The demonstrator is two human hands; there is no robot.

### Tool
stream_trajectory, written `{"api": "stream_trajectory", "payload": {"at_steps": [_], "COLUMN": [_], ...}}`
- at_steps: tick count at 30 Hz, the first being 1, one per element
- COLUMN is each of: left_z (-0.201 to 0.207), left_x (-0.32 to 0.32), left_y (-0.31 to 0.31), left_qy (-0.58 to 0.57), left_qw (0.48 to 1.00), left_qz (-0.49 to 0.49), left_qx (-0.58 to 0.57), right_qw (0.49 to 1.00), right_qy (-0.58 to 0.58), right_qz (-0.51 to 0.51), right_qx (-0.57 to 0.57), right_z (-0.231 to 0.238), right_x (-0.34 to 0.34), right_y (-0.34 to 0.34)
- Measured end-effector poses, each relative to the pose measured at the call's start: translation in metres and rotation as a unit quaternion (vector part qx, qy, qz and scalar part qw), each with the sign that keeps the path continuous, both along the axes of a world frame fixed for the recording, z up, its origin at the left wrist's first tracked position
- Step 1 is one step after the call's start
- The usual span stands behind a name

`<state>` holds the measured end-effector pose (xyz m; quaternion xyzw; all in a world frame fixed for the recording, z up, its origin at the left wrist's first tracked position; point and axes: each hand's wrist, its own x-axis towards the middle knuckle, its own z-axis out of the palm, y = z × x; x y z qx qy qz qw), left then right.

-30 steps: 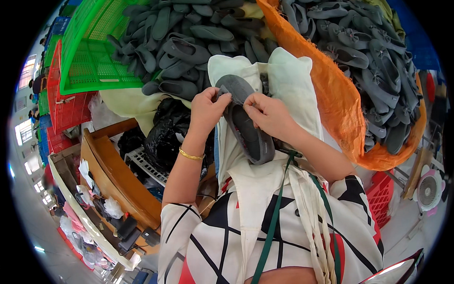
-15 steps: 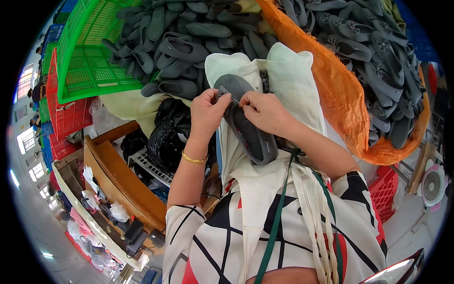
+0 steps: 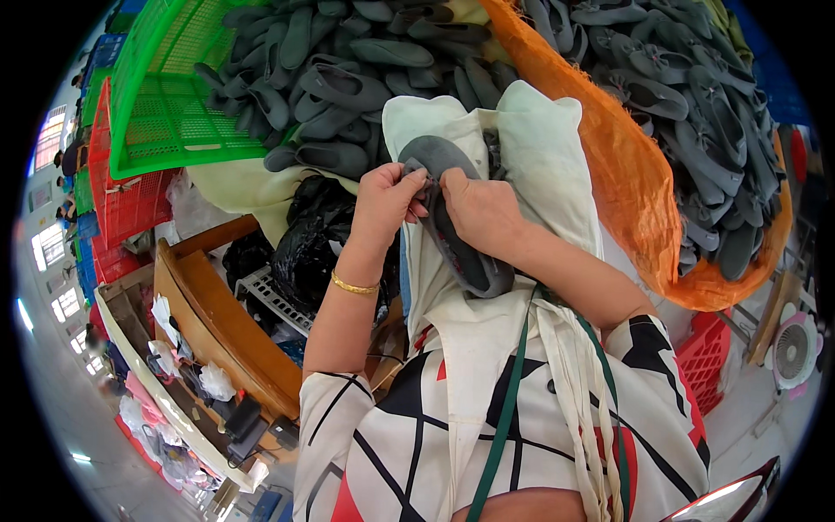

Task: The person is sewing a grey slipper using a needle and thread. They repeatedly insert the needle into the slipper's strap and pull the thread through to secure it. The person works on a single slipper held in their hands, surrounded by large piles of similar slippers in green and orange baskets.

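A dark grey soft shoe (image 3: 465,252) rests on the pale cloth over my lap, its toe pointing away from me. My left hand (image 3: 387,202) pinches the upper at the left of the shoe's opening. Close beside it, my right hand (image 3: 478,209) is closed, with fingertips at the same part of the upper. What the right fingers hold is too small and hidden to make out. The shoe's heel end lies nearest my body.
Many grey shoes (image 3: 339,87) are heaped beside a green plastic basket (image 3: 187,122). An orange woven sack (image 3: 626,174) full of grey shoes (image 3: 696,113) stands at the right. A wooden drawer unit (image 3: 230,322), a black plastic bag (image 3: 304,244) and a fan (image 3: 793,350) are around me.
My right hand has turned and moved slightly down and left, its fingers now more closed. The left hand keeps its pinch on the shoe. The view has shifted slightly.
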<state>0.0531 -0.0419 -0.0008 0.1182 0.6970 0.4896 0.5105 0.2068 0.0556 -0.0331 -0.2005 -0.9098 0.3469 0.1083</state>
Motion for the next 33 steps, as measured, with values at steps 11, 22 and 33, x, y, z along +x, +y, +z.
{"api": "stream_trajectory", "payload": {"at_steps": [11,22,33], "left_z": [-0.003,-0.005,-0.006], "left_x": [-0.003,-0.008,-0.011], "left_y": [0.006,0.006,0.001], "left_qy": [0.0,-0.017,-0.083], "left_qw": [1.0,1.0,0.996], "left_qz": [0.005,-0.018,0.005], "left_qx": [-0.022,-0.018,0.009], "right_qw": [0.998,0.997,0.993], "right_qy": [-0.016,-0.034,-0.017], "right_qz": [0.053,0.053,-0.035], "right_qx": [0.008,-0.035,-0.107], "right_z": [0.003,0.01,0.015], "right_x": [0.007,0.002,-0.002], "right_y": [0.015,0.021,0.008]}}
